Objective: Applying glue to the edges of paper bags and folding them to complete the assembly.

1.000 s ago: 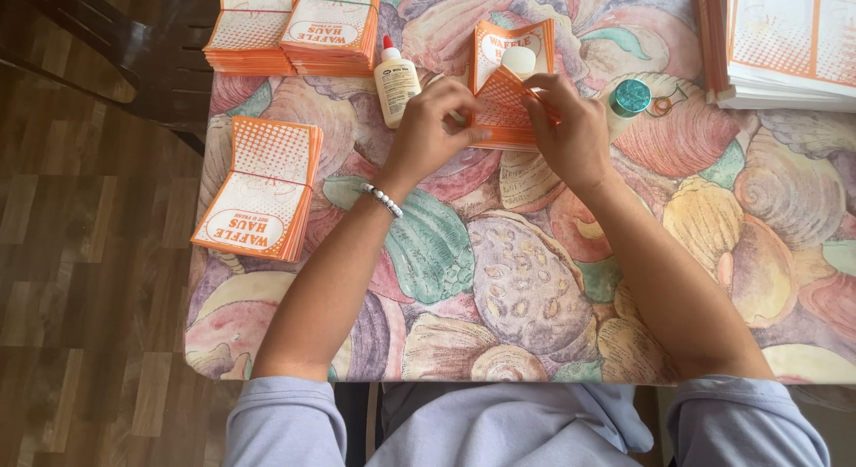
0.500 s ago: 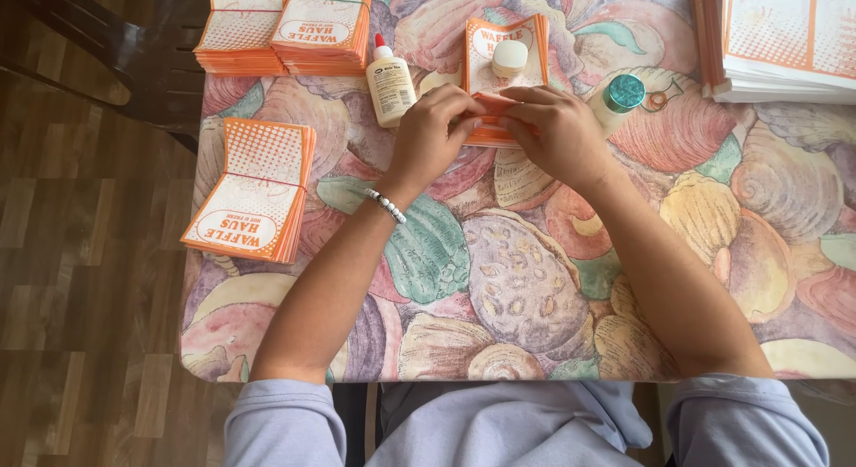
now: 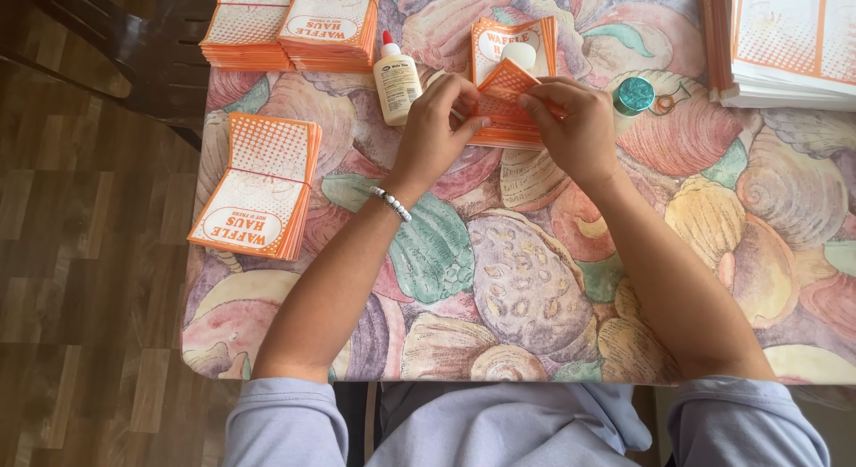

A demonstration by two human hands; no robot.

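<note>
From the head camera: two hands work one orange paper sleeve (image 3: 506, 90) at the far middle of the desk (image 3: 535, 289). The left hand (image 3: 437, 128) pinches its left edge, the right hand (image 3: 575, 128) pinches its top corner. One small pile (image 3: 513, 39) lies just behind it. Four larger stacks show: two at far left (image 3: 294, 25), one nearer left (image 3: 259, 186), one far right (image 3: 785, 43). One glue bottle (image 3: 397, 82), one teal lid (image 3: 634, 94). The cloth bears shell prints; the floor (image 3: 80, 280) is brown wood, with one dark chair (image 3: 134, 48)

wood floor (image 3: 80, 280), perhaps dark chair (image 3: 134, 66)
</note>
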